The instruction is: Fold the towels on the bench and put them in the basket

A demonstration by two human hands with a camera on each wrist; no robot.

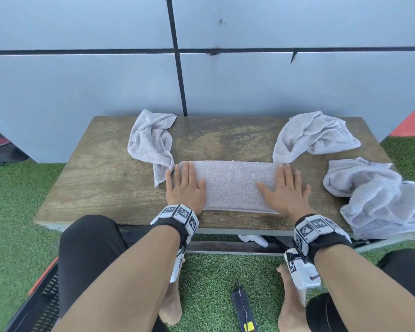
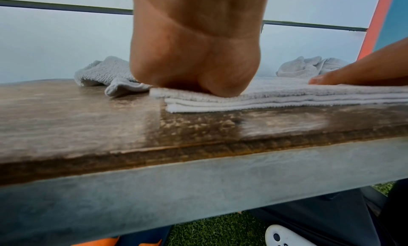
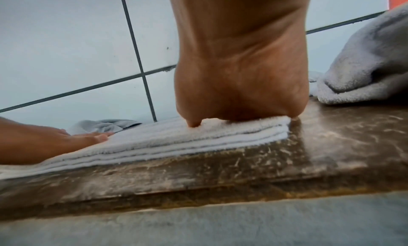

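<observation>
A white towel lies folded into a long strip of several layers near the front of the wooden bench. My left hand lies flat on its left end, fingers straight. My right hand presses flat on its right end. In the left wrist view the heel of my left hand sits on the folded towel. The right wrist view shows my right hand pressing the towel by its right edge. No basket is in view.
Three crumpled white towels lie on the bench: one at the back left, one at the back right, one at the right edge. A tiled wall stands behind. Green turf, my knees and bare feet lie below.
</observation>
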